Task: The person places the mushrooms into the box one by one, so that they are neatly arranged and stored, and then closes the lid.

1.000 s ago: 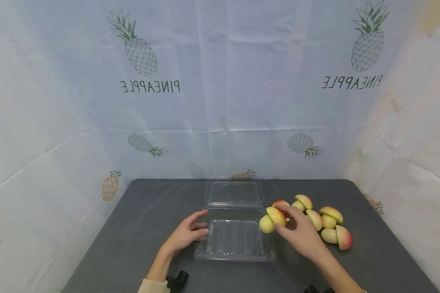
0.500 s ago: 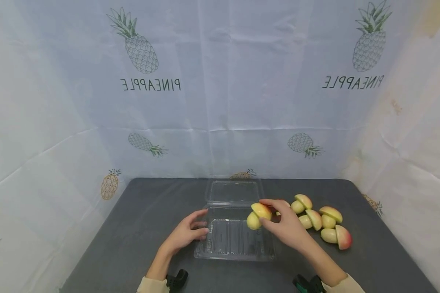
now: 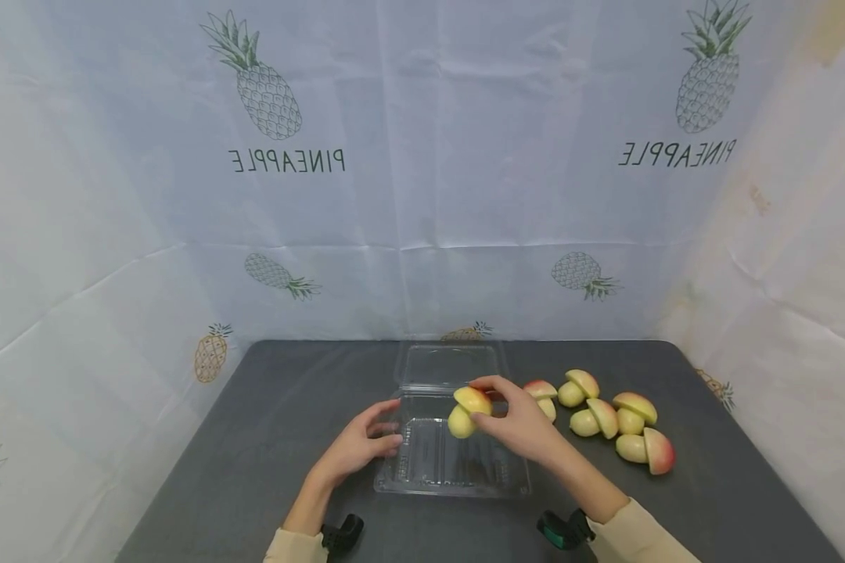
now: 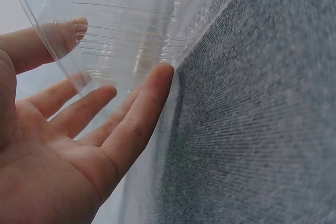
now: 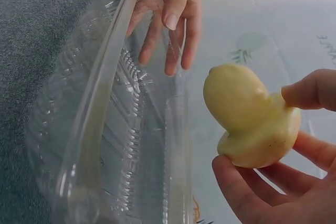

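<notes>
My right hand [image 3: 521,422] pinches a toy-like mushroom [image 3: 470,411] by its red-and-yellow cap, thumb on one side and fingers on the other. Its pale, rounded stem points left and down. It is held above a clear plastic clamshell box [image 3: 453,493], apart from its floor. In the right wrist view the mushroom [image 5: 247,114] is seen stem first. At the box's left side, my left hand [image 3: 359,444] has its fingers loosely extended. The left wrist view shows those fingers [image 4: 139,121] against the clear wall, some of them seen through the plastic.
The box's clear lid [image 3: 451,365] lies folded back behind it. Several similar mushrooms [image 3: 646,451] lie right of the box on the dark grey table [image 3: 289,391]. A pineapple-print cloth [image 3: 429,195] hangs behind and at both sides.
My right hand has carried the mushroom leftward from beside the others to above the box. The left hand stays at the box's left side.
</notes>
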{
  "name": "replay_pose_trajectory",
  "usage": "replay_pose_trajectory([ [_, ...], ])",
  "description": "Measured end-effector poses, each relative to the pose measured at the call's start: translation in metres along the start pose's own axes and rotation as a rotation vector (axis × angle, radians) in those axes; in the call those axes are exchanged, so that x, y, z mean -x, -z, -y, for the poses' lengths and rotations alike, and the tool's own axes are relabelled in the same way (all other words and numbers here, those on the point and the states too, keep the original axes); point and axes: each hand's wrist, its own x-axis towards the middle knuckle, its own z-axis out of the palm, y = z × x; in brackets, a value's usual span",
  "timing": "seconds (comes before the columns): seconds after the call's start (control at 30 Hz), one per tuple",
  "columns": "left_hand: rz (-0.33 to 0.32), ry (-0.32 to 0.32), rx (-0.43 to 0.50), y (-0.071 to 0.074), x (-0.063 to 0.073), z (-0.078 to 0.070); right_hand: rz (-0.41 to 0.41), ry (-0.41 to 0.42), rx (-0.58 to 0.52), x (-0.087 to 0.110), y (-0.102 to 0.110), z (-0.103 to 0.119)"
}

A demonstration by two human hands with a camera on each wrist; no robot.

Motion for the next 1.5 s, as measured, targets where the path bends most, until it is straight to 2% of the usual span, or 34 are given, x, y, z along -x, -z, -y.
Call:
replay_pose_trajectory([
  [0.23, -0.017, 0.011, -0.017, -0.001, 0.001, -0.001, 0.052, 0.027, 0.022, -0.013, -0.012, -0.005],
  [0.6, -0.007, 0.011, -0.052, -0.001, -0.001, 0.0, 0.054, 0.036, 0.073, -0.029, -0.033, -0.006],
  [0.77, -0.008, 0.018, -0.032, -0.003, -0.001, -0.002, 0.076, 0.041, 0.069, -0.035, -0.042, -0.005],
  [1.2, -0.01, 0.038, -0.051, -0.002, -0.002, -0.002, 0.14, 0.034, 0.069, -0.047, -0.064, -0.013],
  [1.5, 0.0, 0.041, -0.034, -0.003, -0.002, -0.002, 0.15, 0.015, 0.148, -0.051, -0.076, -0.016],
])
